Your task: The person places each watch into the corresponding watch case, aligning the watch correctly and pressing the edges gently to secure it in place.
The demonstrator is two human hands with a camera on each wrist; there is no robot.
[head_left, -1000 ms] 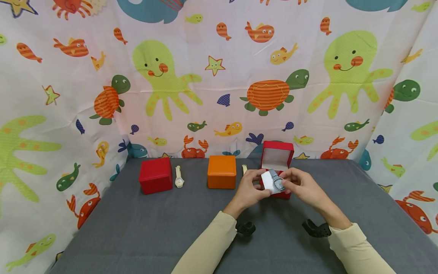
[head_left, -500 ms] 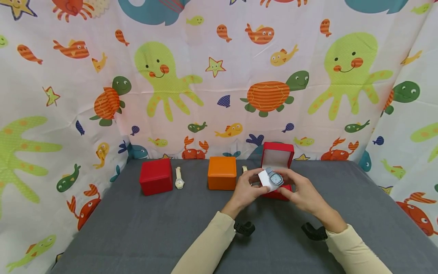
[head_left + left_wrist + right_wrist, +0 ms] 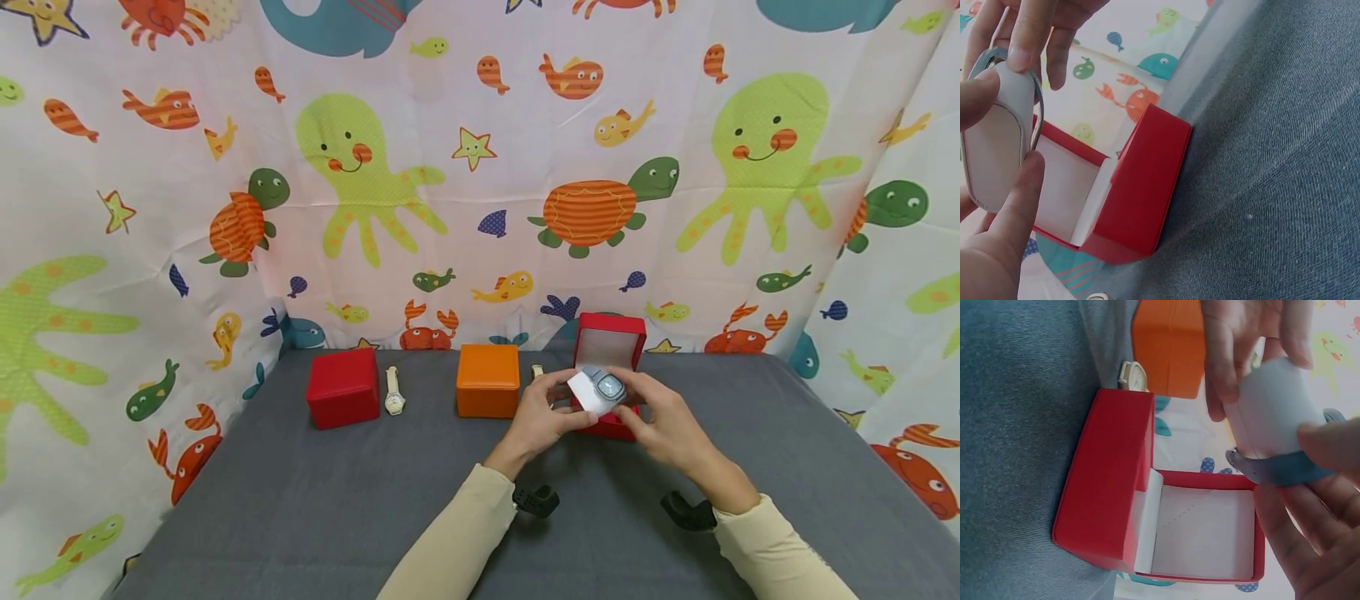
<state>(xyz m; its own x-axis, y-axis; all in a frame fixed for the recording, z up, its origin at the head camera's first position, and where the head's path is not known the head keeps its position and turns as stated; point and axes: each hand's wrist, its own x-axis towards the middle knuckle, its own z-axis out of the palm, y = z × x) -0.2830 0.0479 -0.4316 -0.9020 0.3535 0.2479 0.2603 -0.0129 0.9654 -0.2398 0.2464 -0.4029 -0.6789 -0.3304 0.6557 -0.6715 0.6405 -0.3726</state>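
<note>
My left hand [image 3: 542, 417] grips a white watch cushion [image 3: 588, 398] by one end. A watch [image 3: 609, 386] with a blue-grey strap sits at the cushion's other end, and my right hand [image 3: 663, 421] holds it with fingers and thumb. In the right wrist view the strap [image 3: 1279, 469] curves around the end of the cushion [image 3: 1275, 406]. Whether the strap is fastened cannot be seen. Both hands are above and in front of an open red watch box [image 3: 611, 340], whose lid stands up with a white lining. The hands hide part of the box's base.
To the left stand a closed orange box [image 3: 488, 382] and a closed red box [image 3: 343, 388]. A pale-strapped watch [image 3: 393, 392] lies between them. Another watch [image 3: 1134, 378] lies by the orange box, partly behind my left hand. A patterned curtain [image 3: 465, 217] hangs behind the grey table [image 3: 337, 508].
The right fingers have shifted from over the watch face to its side. The watch has turned, and its dial shows more fully. The left hand keeps its grip on the cushion.
</note>
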